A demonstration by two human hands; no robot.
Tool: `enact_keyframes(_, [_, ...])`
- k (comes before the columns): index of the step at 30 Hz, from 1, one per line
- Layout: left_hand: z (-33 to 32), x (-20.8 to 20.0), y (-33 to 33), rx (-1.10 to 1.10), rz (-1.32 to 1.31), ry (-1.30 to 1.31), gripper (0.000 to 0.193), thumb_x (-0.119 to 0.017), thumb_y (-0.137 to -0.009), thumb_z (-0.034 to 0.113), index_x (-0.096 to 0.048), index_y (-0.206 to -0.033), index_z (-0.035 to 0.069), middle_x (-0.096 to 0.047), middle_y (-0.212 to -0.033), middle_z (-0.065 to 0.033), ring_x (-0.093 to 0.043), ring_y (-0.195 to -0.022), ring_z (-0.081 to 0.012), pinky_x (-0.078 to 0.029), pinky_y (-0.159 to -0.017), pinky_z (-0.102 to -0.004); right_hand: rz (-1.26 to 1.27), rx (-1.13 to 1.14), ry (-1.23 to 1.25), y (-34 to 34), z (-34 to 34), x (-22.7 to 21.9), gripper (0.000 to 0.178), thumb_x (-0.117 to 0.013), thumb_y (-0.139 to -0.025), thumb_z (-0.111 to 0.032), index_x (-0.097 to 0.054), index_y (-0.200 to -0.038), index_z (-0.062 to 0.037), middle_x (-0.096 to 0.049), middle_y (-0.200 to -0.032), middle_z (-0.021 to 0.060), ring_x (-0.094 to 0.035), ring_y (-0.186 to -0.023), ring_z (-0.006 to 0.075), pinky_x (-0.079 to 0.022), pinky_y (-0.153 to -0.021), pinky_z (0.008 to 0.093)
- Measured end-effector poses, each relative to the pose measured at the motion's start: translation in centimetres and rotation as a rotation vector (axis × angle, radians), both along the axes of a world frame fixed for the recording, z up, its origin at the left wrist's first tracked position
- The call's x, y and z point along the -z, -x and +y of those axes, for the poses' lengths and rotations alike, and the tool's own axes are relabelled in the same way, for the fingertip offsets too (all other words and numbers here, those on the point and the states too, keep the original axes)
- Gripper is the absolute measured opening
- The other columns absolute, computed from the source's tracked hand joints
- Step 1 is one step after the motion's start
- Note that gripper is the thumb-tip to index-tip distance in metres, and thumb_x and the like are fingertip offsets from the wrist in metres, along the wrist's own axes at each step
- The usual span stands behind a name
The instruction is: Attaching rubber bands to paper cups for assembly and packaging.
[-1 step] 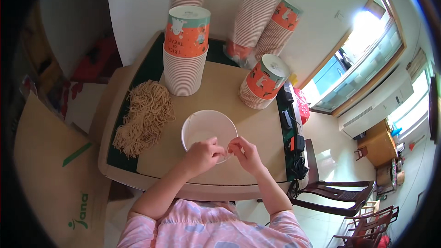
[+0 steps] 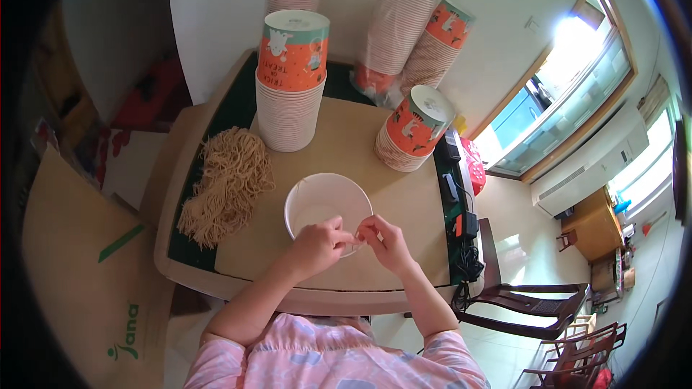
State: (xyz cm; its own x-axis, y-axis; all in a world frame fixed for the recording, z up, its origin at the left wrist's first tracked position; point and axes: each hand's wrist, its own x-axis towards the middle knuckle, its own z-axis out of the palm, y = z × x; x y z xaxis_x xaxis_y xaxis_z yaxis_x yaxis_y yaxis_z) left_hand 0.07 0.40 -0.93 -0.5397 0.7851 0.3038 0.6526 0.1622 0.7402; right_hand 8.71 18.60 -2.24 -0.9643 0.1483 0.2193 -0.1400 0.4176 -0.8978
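A white paper bucket (image 2: pixel 324 198) stands upright, mouth up, on the brown board in front of me. A thin pale strand, likely cord, shows at its far-left inner rim. My left hand (image 2: pixel 319 246) is at the near rim, with fingers bent and closed in a pinch. Close beside it, almost touching, my right hand (image 2: pixel 386 243) is pinched too, at the rim's near right. What the fingertips hold is too small to make out. Left of the bucket lies a loose heap of beige cords (image 2: pixel 227 187).
Behind stand a tall stack of upside-down paper buckets (image 2: pixel 292 112), a shorter stack (image 2: pixel 414 130) and plastic-wrapped stacks (image 2: pixel 396 29). A power strip with cables (image 2: pixel 468 227) runs along the table's right edge. A large cardboard box (image 2: pixel 79 245) is at left, a dark chair (image 2: pixel 519 302) at right.
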Motion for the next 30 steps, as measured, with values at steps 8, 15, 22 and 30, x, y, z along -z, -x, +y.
enact_keyframes(8, [0.3, 0.1, -0.1, -0.025, 0.201, 0.143, 0.018, -0.062, -0.078, 0.009, -0.070, -0.092, 0.017, -0.055, -0.081, -0.0083, -0.062, -0.069, -0.0279, -0.051, -0.062, -0.0426, 0.008, 0.005, -0.098, 0.3, 0.2, 0.4, 0.005, -0.056, -0.090, 0.000, -0.059, -0.094, 0.0001, -0.064, -0.083, 0.0068, -0.060, -0.071, 0.0142, -0.049, -0.065, 0.0261])
enact_keyframes(15, [0.6, -0.1, -0.5, -0.029, -0.030, 0.028, 0.007, -0.068, -0.081, 0.014, -0.064, -0.085, 0.008, -0.058, -0.085, -0.0103, -0.063, -0.075, -0.0289, -0.052, -0.067, -0.0406, 0.157, 0.124, -0.216, -0.3, -1.0, 0.2, 0.006, -0.064, -0.087, -0.002, -0.062, -0.093, -0.0019, -0.060, -0.096, 0.0096, -0.058, -0.066, 0.0172, -0.048, -0.058, 0.0277])
enact_keyframes(22, [1.1, 2.3, 0.8, 0.001, -0.534, -0.081, 0.015, -0.068, -0.087, 0.015, -0.065, -0.090, 0.001, -0.059, -0.079, -0.0050, -0.056, -0.066, -0.0117, -0.047, -0.059, -0.0277, 0.300, 0.407, -0.104, -1.6, -4.4, 1.4, 0.011, -0.070, -0.079, 0.006, -0.064, -0.087, 0.0012, -0.060, -0.094, 0.0090, -0.057, -0.072, 0.0137, -0.048, -0.065, 0.0246])
enact_keyframes(30, [1.0, 1.8, 1.7, 0.063, -1.254, -0.103, 0.015, -0.062, -0.093, 0.015, -0.065, -0.092, 0.000, -0.056, -0.070, 0.0006, -0.048, -0.054, -0.0039, -0.033, -0.043, -0.0194, 0.509, 0.641, -0.069, -0.3, -7.3, 2.6, 0.014, -0.073, -0.076, 0.006, -0.068, -0.087, -0.0005, -0.062, -0.090, 0.0105, -0.061, -0.077, 0.0182, -0.051, -0.068, 0.0272])
